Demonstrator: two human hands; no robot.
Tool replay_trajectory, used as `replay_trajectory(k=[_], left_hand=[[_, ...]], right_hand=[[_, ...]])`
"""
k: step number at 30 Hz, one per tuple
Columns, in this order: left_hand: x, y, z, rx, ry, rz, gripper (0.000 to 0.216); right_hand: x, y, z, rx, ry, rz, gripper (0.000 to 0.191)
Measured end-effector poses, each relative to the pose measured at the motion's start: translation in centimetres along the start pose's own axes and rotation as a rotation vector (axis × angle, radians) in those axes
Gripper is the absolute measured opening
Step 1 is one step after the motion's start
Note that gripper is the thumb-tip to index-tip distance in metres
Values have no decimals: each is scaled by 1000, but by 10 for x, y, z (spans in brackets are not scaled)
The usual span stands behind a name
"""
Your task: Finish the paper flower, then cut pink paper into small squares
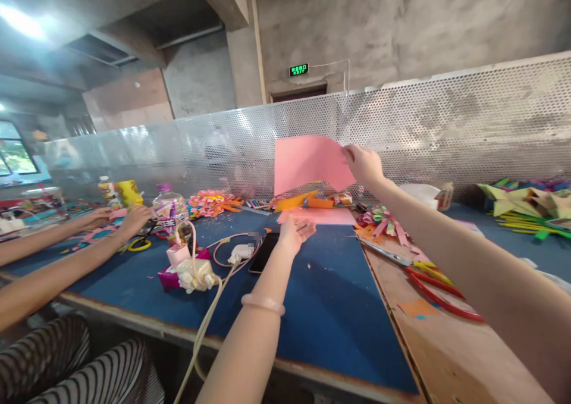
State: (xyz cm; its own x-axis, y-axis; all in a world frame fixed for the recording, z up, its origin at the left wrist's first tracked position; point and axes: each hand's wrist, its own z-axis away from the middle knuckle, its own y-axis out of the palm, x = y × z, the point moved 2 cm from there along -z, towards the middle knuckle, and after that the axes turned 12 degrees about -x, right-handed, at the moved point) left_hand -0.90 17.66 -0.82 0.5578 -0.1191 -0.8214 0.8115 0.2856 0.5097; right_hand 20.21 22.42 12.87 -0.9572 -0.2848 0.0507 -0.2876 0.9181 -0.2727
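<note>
A sheet of pink paper (307, 163) is lifted above the far side of the table, its lower edge bent. My right hand (363, 163) pinches it at the right edge. My left hand (295, 234) is lower, palm turned up with the fingers stretched out and nothing in it. Just beyond those fingers, more pink paper (330, 216) lies flat on the blue tabletop (330, 309), with orange paper pieces (294, 202) over its back edge. A dark phone (265, 254) lies beside my left wrist, partly hidden by it.
Large red-handled scissors (441, 297) rest on bare wood at the right. To the left, a power strip (194, 273) trails white cables near a plastic bottle (167, 202). A co-worker's hands (134, 216) handle paper further left. A perforated metal screen (241, 148) closes off the back.
</note>
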Motion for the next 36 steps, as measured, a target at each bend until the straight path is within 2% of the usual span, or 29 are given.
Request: replay_trajectory(k=[2,5,6,8,10,12,16,17,24,27,29,31,33,36], left_hand=[[-9,-5,-1,34,-65,151,57],[-23,-11,10,202,-20,276,72],[-27,-12,15,260,23,291,75],[-32,-11,27,350,94,271,82],[-33,-9,35,388,142,199,87],[-31,-5,37,375,165,115,78],[-17,2,30,307,124,-19,25],[-12,4,29,303,96,-61,22],[2,12,39,466,4,-214,33],[3,11,36,457,16,-218,29],[3,10,32,442,29,-201,27],[5,10,29,441,35,-192,28],[7,10,29,446,22,-198,29],[8,13,31,465,15,-174,28]], right_hand=[[6,-30,8,-51,-144,-35,37],[12,-66,34,-15,-391,-92,36],[11,-73,46,6,-442,-103,37],[6,-80,69,15,-437,-100,37],[-3,-80,91,-1,-335,-81,34],[-13,-75,111,-8,-170,-41,31],[-27,-69,134,129,-30,-3,31],[-29,-69,136,157,0,-10,34],[-32,-60,134,464,184,-191,48],[-28,-62,131,373,278,-277,57],[-21,-66,128,255,372,-400,60],[-8,-67,128,198,499,-633,62],[10,-65,130,234,680,-884,62],[36,-59,139,358,905,-1200,51]])
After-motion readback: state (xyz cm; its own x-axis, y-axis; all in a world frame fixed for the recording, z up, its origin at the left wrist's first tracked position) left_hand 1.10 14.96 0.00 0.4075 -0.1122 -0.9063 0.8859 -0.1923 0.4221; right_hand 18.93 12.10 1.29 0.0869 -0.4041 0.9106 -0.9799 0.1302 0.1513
